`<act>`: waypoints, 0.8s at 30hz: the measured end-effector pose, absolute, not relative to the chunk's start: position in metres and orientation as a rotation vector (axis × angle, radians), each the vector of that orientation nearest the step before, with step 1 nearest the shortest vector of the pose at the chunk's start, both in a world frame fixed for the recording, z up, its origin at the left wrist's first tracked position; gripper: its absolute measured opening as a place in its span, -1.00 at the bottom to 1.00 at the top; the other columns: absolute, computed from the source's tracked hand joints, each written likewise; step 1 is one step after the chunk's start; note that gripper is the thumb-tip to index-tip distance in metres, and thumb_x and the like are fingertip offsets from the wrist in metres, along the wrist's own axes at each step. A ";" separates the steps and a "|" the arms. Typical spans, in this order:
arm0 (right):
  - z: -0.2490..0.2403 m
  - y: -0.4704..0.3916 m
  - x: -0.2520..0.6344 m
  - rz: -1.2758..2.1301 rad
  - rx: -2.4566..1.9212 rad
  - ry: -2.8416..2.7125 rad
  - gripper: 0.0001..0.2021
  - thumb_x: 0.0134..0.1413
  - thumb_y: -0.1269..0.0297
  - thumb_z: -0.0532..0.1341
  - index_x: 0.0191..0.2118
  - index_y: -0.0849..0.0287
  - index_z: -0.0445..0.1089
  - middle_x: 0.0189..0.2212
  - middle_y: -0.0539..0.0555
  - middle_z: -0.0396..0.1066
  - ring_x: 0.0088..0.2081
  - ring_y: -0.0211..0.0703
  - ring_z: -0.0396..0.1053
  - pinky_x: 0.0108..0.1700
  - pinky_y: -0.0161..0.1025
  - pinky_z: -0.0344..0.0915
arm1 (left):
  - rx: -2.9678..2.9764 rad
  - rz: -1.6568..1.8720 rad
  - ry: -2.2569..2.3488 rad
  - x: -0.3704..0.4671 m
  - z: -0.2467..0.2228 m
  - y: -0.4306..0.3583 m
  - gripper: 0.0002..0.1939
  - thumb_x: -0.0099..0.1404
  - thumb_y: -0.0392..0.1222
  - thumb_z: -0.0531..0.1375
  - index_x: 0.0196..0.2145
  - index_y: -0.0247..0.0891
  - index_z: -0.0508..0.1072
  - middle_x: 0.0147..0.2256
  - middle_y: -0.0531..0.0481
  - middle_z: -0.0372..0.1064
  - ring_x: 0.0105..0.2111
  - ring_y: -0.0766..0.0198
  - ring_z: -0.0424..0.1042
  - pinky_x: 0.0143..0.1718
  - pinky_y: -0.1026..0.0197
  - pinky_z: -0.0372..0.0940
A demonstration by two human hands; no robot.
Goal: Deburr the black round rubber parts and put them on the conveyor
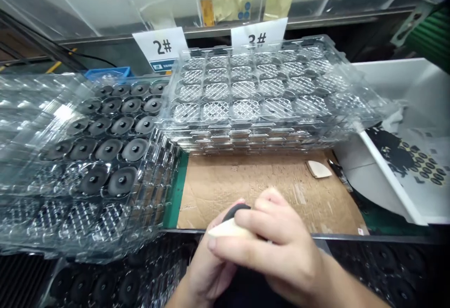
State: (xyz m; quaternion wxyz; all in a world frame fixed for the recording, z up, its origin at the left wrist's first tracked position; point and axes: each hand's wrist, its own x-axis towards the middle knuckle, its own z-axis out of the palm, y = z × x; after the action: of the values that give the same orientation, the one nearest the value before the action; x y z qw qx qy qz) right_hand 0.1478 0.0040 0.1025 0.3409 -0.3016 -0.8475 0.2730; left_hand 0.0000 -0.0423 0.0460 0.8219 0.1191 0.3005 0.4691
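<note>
At the front edge of the bench my two hands are close together. My left hand (206,268) is closed around a black round part (237,210), of which only the curved upper rim shows. In my right hand (284,247) a cream-coloured wedge-shaped pad (230,229) is pinched between thumb and fingers, pressed against the black part. The fingers hide most of both pieces. Beyond my hands, a similar cream wedge (318,169) lies on the cardboard sheet (225,181), beside a dark narrow tool (340,174).
Clear plastic trays (246,125) are stacked behind the cardboard. On the left, another tray stack (151,158) holds several black round parts (122,180). A white bin (390,181) with dark scraps stands at right. Signs marked 2# (161,48) and 3# (258,33) stand behind.
</note>
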 end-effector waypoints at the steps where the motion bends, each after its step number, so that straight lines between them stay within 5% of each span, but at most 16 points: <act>1: 0.097 0.006 0.150 0.775 -0.795 -2.150 -0.75 0.20 0.38 0.05 -0.10 0.06 0.41 -0.44 0.00 0.40 -0.41 -0.25 0.24 -0.29 -0.22 0.09 | 0.236 1.015 0.614 0.000 0.046 -0.043 -0.43 -0.03 -0.06 0.34 -0.03 -0.16 0.39 -0.11 -0.06 0.43 -0.11 0.13 0.39 -0.06 0.18 0.25; 5: 0.052 0.026 0.158 1.009 -1.257 -1.704 -0.75 0.20 0.33 0.05 -0.06 0.00 0.36 -0.19 0.01 0.41 -0.22 -0.21 0.34 -0.19 -0.27 0.23 | 0.173 1.055 0.477 -0.008 0.048 -0.045 -0.53 0.08 -0.13 0.28 -0.02 -0.09 0.38 0.01 -0.07 0.37 -0.07 0.06 0.40 -0.15 0.22 0.32; 11: -0.033 0.026 0.139 1.127 -1.415 -1.747 -0.78 0.05 0.25 0.15 -0.20 0.13 0.46 -0.19 0.15 0.36 -0.19 -0.05 0.36 -0.17 -0.11 0.31 | 0.052 1.098 0.391 -0.023 0.049 -0.049 -0.50 0.05 -0.04 0.27 -0.02 -0.15 0.39 -0.01 -0.07 0.38 -0.03 0.01 0.36 0.00 0.11 0.23; 17: -0.014 0.007 0.133 1.130 -1.377 -1.763 -0.76 0.15 0.29 0.05 -0.13 0.11 0.41 -0.14 0.16 0.33 -0.14 -0.06 0.33 -0.18 -0.13 0.29 | 0.090 1.103 0.329 -0.034 0.046 -0.052 -0.52 0.14 0.13 0.10 -0.01 -0.06 0.38 -0.03 -0.02 0.39 -0.08 0.05 0.41 -0.10 0.14 0.32; 21: 0.009 0.000 0.132 1.186 -1.284 -1.775 -0.81 0.12 0.35 0.10 -0.23 0.07 0.45 -0.26 0.08 0.42 -0.17 -0.10 0.36 -0.13 -0.19 0.29 | 0.484 1.233 0.523 -0.040 0.041 -0.056 -0.45 0.16 0.16 0.05 0.12 0.23 0.11 -0.01 -0.01 0.33 -0.16 0.06 0.44 -0.13 0.01 0.29; 24: 0.013 -0.005 0.134 1.151 -1.302 -1.666 -0.83 0.12 0.37 0.10 -0.31 0.09 0.45 -0.33 0.07 0.42 -0.22 -0.13 0.37 -0.16 -0.21 0.29 | 1.122 1.293 0.895 -0.045 0.037 -0.056 -0.07 0.10 -0.22 0.26 0.19 0.32 -0.26 0.03 -0.02 0.25 -0.02 0.05 0.30 0.03 -0.08 0.12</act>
State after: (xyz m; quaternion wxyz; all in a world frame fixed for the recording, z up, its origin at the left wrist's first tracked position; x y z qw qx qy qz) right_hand 0.1335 -0.0052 0.0130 0.3589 -0.5048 -0.6460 0.4461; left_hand -0.0445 -0.0559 0.0372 0.5687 0.4777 0.3811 0.5506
